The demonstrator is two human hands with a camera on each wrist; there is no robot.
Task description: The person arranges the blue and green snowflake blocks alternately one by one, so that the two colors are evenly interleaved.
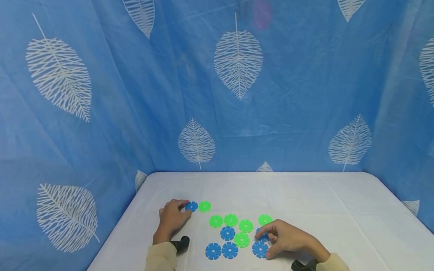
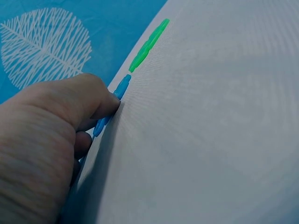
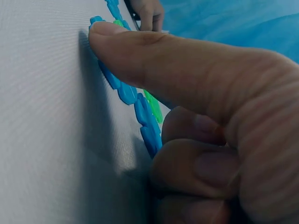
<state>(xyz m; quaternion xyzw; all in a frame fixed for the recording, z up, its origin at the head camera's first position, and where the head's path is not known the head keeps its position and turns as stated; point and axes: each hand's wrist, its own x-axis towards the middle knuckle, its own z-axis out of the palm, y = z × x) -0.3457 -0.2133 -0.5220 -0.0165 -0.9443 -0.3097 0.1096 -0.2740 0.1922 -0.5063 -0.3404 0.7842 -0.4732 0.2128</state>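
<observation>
At the far left of the group, my left hand [image 1: 173, 217] pinches a blue snowflake building disc [image 1: 192, 206] by its edge. The left wrist view shows thumb and fingers at that blue disc, which lies on the table. A green disc [image 1: 204, 206] lies just to its right. My right hand [image 1: 289, 237] holds a blue disc [image 1: 259, 249] at the front right, index fingertip at its far edge and thumb at its near right edge. Its other fingers are curled. Under the index finger, another blue disc [image 1: 264, 237] is partly hidden.
Several green discs [image 1: 231, 220] and blue discs [image 1: 213, 251] lie flat between the hands. Behind my right hand is a green disc [image 1: 265, 220]. The white-covered table [image 1: 323, 203] meets a blue leaf-patterned curtain [image 1: 293, 81] at the back and sides.
</observation>
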